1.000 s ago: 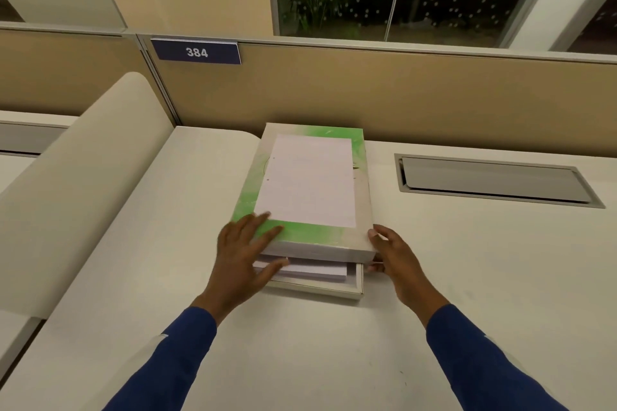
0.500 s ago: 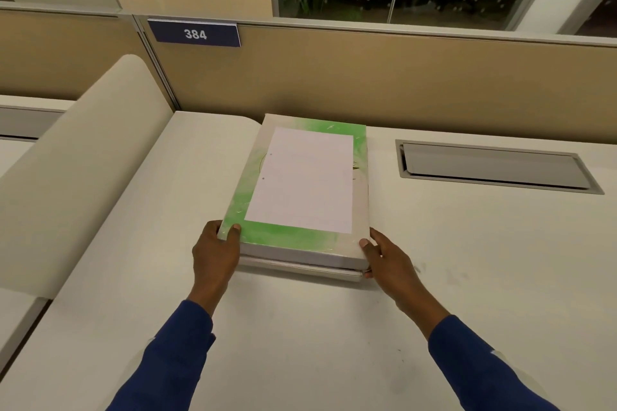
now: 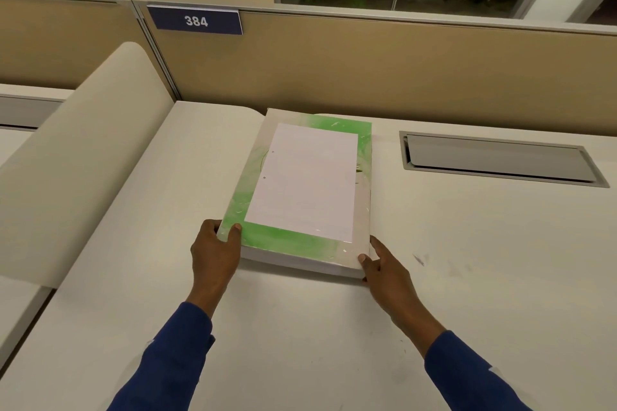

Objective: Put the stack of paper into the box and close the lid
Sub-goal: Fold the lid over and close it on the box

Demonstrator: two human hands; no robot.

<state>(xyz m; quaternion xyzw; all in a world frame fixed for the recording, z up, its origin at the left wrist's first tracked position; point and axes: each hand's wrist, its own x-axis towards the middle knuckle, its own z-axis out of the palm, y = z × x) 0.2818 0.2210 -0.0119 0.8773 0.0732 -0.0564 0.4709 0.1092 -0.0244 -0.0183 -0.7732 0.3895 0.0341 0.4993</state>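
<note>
A flat box lies on the white desk, covered by its lid, which is green and grey with a white sheet fixed on top. The lid sits fully down, so the box base and the stack of paper are hidden. My left hand grips the lid's near left corner, thumb on top. At the near right corner my right hand holds the lid with thumb and fingers against its edge.
A rounded cream divider rises along the desk's left side. A tan partition with a blue "384" sign runs along the back. A grey cable hatch is set into the desk to the right of the box.
The lid has come down over the box: a second ago its front stood raised with paper showing beneath. My left hand shifted from the lid's top to its near left corner.
</note>
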